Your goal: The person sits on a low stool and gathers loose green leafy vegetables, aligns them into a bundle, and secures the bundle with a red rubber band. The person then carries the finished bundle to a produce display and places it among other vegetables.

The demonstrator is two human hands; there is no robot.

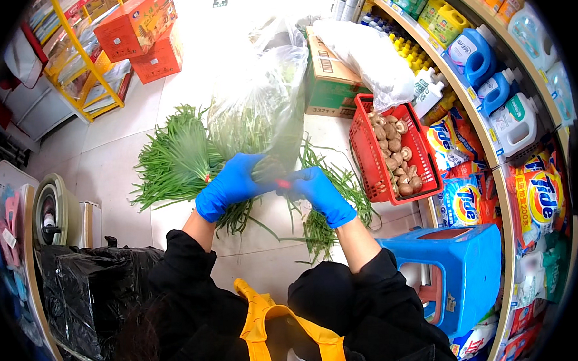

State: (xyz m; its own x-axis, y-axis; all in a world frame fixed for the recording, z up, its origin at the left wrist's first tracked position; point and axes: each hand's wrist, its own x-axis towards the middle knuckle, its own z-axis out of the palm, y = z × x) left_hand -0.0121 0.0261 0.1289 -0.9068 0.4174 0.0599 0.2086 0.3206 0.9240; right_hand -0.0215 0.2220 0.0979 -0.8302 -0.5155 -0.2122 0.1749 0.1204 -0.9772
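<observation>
My left hand (233,185), in a blue glove, is closed round a blurred bunch of long thin greens (273,169). My right hand (323,195), gloved in blue too, has its fingers drawn together at the bunch's side, where a small red band shows between the hands. Motion smears those fingertips, so what they pinch cannot be made out. Left of the hands, tied bundles of thin green chives (172,161) lie on the floor. A clear plastic bag of greens (250,111) stands just beyond. Loose green stalks (326,227) are strewn below my right hand.
A red basket (378,186) of brown mushrooms (394,143) stands right, beside a cardboard box (329,75). A blue plastic stool (471,282) is near right, against shelves of detergent. A black plastic bag (91,299) sits near left. Orange boxes (158,60) are stacked far left.
</observation>
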